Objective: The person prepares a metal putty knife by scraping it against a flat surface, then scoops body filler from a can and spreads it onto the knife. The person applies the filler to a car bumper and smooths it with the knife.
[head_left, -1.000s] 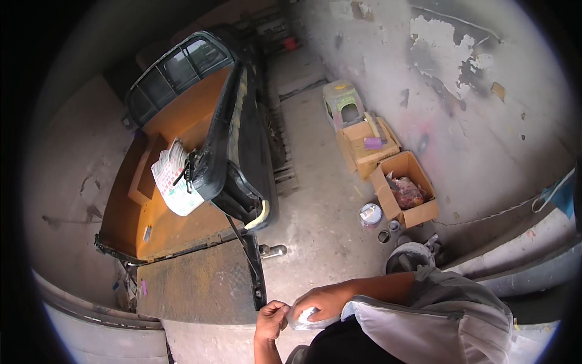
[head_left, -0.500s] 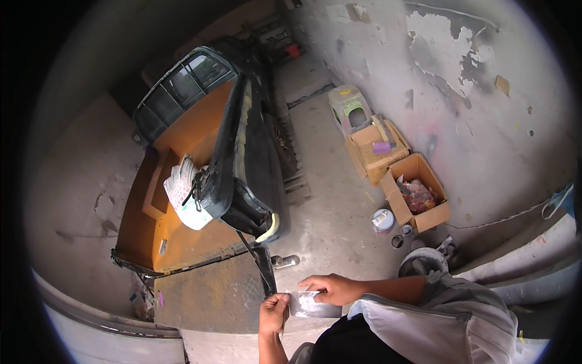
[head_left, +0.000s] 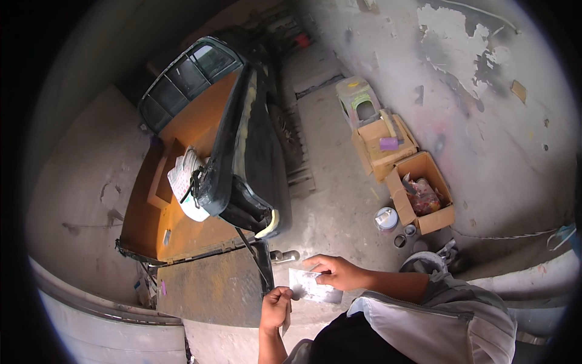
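Note:
Between my hands is a thin grey rectangular sheet (head_left: 312, 287), its surface shining white where light strikes it. My left hand (head_left: 277, 306) is closed at the sheet's left edge, thumb on top. A narrow pale piece shows below that hand; I cannot make out whether it belongs to the sheet. My right hand (head_left: 341, 273) grips the sheet's upper right side with bent fingers, its index finger reaching left above the edge. Just beyond the hands lies the lowered tailgate (head_left: 209, 291) of a dark pickup truck (head_left: 257, 164), whose bed is orange-brown.
A white printed bag (head_left: 185, 182) lies in the truck bed. To the right stand open cardboard boxes (head_left: 436, 223), a lidded can (head_left: 385, 219), small round tins (head_left: 399, 241) and a bucket (head_left: 424, 262). A peeling wall (head_left: 485, 127) runs along the right.
The sheet has tilted and risen a little, so its face now looks much brighter. My right hand has moved slightly up and right. The whole view has shifted slightly.

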A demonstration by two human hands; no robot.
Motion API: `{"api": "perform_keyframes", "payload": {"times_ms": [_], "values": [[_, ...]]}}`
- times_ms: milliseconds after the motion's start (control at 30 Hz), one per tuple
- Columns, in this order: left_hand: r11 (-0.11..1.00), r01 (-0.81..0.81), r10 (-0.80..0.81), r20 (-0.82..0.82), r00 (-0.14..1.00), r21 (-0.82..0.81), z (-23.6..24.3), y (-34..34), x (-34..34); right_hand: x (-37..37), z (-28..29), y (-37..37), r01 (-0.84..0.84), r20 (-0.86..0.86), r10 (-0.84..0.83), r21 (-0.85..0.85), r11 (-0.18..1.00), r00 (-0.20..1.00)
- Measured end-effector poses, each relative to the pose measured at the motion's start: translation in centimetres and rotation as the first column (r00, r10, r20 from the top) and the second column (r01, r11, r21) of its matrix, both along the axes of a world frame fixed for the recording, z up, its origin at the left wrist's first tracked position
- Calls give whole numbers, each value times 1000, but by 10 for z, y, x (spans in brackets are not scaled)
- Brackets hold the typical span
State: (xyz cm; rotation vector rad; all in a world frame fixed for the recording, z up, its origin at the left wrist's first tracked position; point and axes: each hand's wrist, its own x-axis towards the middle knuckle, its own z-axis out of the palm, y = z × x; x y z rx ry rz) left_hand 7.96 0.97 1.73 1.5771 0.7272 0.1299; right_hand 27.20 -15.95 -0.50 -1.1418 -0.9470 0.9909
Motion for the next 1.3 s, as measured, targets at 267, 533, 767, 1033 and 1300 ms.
{"api": "perform_keyframes", "payload": {"times_ms": [267, 533, 767, 1033, 1300], "values": [[993, -89, 100, 166, 981, -73, -11, -13, 2, -1, -28, 9, 183, -29, -182, 23, 983, 983], [947, -199, 292, 415, 862, -253, -37, -20, -2, -9, 0, 20, 363, 108, -366, 45, 931, 924], [917, -171, 306, 361, 881, -360, -18, -30, 15, -32, 5, 33, 280, 34, -285, 96, 955, 958], [814, -491, 580, 432, 690, -309, -8, -29, 12, -9, 8, 24, 349, -14, -349, 8, 937, 937], [679, -734, 608, 580, 542, -26, -1, -34, 31, -69, 28, 16, -7, 403, -178, 416, 909, 898]]}}
